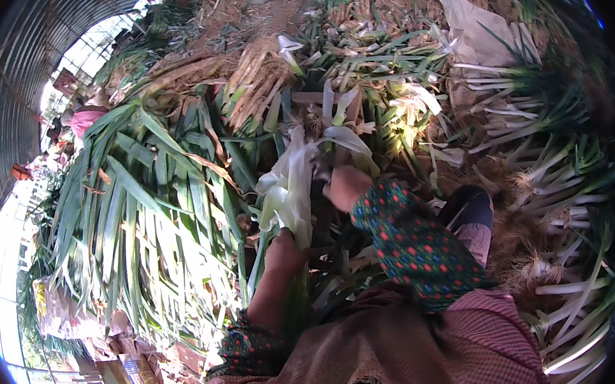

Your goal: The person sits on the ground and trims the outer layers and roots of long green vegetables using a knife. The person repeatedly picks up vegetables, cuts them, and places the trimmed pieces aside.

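My left hand [283, 253] is closed around a large leek [291, 190], whose white shaft points away from me with loose outer layers hanging from it. To the right of that shaft is my right hand [347, 187], its fingers curled near the root end; dark shadow hides whether it grips anything. A peeled strip of leek leaf [353, 144] curves just beyond the right hand. A big heap of untrimmed leeks [163, 207] with long green leaves lies to the left of my left hand.
Leeks with white shafts and roots [574, 210] lie in a row along the right. Leaf scraps [406, 63] cover the ground ahead, near a pale sack [472, 31]. My shoe [469, 220] stands right of my right sleeve. A plastic bag [66, 313] sits at lower left.
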`<state>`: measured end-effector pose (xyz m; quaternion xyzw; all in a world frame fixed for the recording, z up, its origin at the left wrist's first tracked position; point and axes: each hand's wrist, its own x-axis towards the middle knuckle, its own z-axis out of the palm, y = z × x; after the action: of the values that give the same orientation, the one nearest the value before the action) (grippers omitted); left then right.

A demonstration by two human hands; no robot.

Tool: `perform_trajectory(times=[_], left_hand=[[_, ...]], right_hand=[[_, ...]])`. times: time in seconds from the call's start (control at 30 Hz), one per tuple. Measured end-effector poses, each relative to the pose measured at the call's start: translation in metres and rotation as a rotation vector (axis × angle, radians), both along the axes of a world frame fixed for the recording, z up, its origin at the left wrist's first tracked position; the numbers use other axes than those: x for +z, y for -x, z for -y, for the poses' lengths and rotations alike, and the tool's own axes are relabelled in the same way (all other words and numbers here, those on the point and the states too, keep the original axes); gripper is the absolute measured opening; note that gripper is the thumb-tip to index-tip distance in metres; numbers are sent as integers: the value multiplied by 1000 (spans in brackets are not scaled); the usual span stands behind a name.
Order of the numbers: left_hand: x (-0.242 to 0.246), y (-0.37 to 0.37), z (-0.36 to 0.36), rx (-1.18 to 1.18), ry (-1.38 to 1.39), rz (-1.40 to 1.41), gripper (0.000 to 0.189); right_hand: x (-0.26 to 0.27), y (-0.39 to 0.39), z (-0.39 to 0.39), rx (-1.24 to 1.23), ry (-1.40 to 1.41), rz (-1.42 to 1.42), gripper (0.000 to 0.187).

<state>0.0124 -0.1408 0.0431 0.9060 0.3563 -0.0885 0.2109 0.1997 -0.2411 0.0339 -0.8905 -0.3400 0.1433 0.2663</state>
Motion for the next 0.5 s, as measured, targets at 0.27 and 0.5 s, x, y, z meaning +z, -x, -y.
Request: perform_trajectory(times=[0.27, 0.5], left_hand=[[36, 25, -73, 128, 575, 133, 58], [94, 12, -70, 21, 335, 35, 79]], right_hand=[[68, 93, 113, 478, -143, -240, 39], [24, 39, 48, 242, -133, -131, 37]])
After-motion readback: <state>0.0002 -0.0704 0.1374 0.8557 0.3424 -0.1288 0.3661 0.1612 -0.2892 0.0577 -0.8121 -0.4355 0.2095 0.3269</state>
